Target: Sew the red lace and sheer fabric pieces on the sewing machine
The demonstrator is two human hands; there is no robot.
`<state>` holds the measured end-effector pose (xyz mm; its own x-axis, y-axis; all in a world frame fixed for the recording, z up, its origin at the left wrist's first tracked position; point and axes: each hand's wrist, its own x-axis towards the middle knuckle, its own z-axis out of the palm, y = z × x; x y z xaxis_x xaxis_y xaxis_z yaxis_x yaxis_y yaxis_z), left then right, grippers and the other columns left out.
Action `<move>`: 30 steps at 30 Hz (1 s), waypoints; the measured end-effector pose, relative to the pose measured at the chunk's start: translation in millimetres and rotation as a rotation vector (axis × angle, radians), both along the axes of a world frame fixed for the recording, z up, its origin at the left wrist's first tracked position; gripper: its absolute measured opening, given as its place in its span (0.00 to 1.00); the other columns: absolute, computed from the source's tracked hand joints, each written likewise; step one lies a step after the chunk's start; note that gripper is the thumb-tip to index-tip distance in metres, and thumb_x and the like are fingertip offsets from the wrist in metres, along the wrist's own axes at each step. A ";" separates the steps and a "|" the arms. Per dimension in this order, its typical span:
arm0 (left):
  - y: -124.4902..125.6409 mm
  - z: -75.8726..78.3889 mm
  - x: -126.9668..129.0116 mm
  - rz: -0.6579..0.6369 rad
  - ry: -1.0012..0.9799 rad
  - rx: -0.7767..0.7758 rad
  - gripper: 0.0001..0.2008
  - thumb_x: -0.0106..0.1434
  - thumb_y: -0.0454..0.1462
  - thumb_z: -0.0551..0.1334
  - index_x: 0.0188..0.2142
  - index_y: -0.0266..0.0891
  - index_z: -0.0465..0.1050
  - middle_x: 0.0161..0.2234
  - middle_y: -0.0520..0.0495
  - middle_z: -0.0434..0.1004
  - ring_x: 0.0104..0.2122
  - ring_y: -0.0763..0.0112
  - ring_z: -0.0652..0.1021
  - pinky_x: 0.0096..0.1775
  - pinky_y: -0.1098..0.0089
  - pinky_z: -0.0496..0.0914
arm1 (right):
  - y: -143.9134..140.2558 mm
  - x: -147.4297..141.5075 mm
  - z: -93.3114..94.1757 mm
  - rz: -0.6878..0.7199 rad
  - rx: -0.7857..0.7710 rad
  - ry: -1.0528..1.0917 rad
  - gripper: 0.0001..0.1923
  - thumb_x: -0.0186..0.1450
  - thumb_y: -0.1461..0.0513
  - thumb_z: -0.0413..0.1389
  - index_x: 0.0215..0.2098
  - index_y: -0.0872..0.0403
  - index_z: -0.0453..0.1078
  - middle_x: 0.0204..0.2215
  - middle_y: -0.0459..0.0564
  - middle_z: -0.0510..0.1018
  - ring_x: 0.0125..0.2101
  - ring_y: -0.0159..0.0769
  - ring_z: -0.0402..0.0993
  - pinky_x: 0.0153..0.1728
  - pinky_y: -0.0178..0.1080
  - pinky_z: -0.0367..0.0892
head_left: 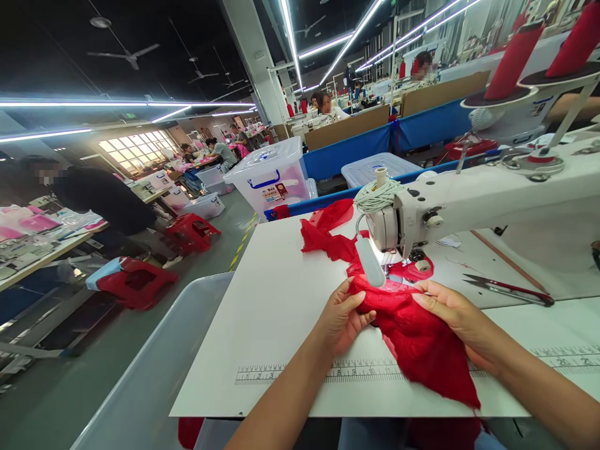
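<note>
Left hand [340, 319]: fingers pinched shut on the red fabric [412, 337] edge. Right hand [457, 319]: fingers flat, open, pressing the fabric onto the tabletop [276, 294] at the sewing machine [469, 206] needle. Judgement: keep both sides evenly taut, fingertips clear of the needle.

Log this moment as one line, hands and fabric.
left hand: pinching red fabric edge | right hand: flat on fabric | fabric: under sewing machine head | snips: on table, right
</note>
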<state>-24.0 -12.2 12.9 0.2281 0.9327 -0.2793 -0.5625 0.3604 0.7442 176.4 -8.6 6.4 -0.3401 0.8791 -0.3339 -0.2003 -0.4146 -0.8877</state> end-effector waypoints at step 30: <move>13.1 7.1 -12.1 0.289 -0.071 -0.234 0.02 0.65 0.32 0.63 0.35 0.34 0.72 0.32 0.48 0.78 0.27 0.75 0.78 0.27 0.77 0.74 | 11.2 6.3 3.0 -0.106 -0.070 0.143 0.18 0.53 0.55 0.68 0.39 0.52 0.73 0.37 0.50 0.82 0.36 0.38 0.79 0.38 0.35 0.73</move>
